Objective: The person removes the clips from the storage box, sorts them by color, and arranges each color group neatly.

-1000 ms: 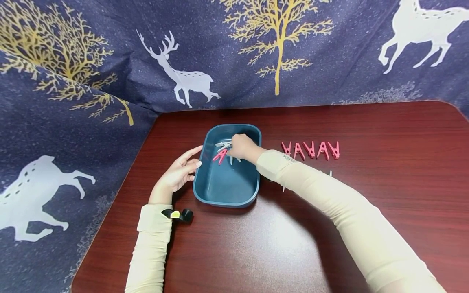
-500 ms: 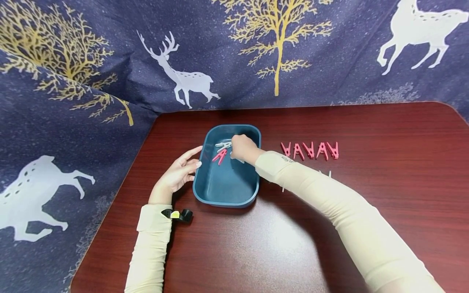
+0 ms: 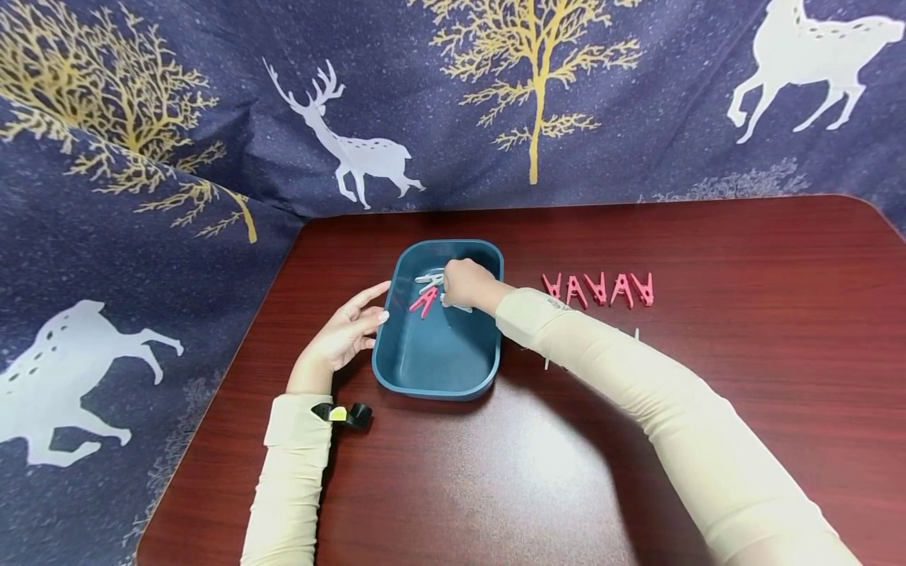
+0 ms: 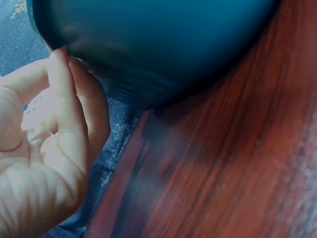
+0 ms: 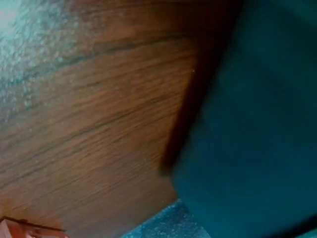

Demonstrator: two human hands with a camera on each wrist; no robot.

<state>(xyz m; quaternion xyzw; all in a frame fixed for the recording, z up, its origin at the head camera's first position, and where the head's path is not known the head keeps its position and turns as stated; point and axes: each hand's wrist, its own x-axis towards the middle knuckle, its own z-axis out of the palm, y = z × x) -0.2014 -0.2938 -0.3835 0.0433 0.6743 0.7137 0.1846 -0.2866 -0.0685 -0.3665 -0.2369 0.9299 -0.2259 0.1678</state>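
Observation:
A blue plastic bin [image 3: 432, 391] stands on the table. My left hand [image 3: 348, 332] touches its left wall, with the fingertips against the outside near the rim; the left wrist view shows the palm turned to the camera. My right hand [image 3: 469, 284] reaches inside the bin with curled fingers and pinches a white clothespin [image 3: 460, 307], mostly hidden under the hand. Left of that hand, on the bin floor, lie a pink clothespin [image 3: 425, 300] and another white clothespin [image 3: 427, 280], partly covered by the fingers. The right wrist view shows the bin's outer wall but not the hand.
Several pink clothespins [image 3: 598, 289] form a row on the reddish-brown table [image 3: 764, 314], right of the bin. White clothespin tips [image 3: 546, 364] show from beneath my right forearm. A patterned blue cloth [image 3: 453, 102] hangs behind and left of the table.
My right hand has stayed inside the bin. The white clothespin under it has turned, its legs now pointing more to the right. My left hand has kept its place.

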